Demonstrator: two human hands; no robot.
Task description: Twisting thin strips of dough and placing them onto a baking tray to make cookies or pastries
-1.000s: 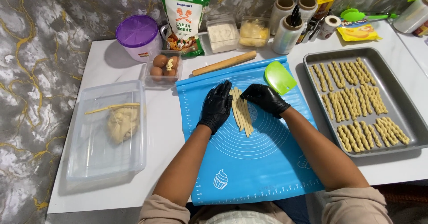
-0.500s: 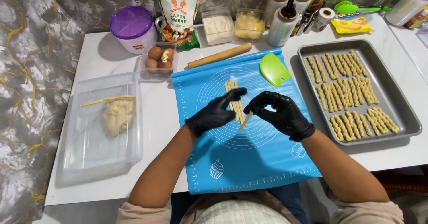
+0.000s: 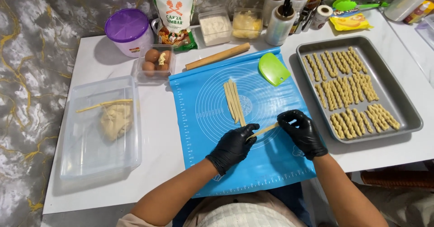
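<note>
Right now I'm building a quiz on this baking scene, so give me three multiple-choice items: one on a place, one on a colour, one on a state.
1. Where does the green plastic scraper lie?
A. on the blue silicone mat
B. in the grey metal tray
C. in the clear plastic tub

2. What colour is the round container's lid?
A. red
B. purple
C. white

3. The thin dough strip is
A. lying free
B. held by both gloved hands
C. in the tray

Key: A, the scraper rests on the mat's far corner; B, the lid is purple; B, the left hand and right hand pinch its ends.
</note>
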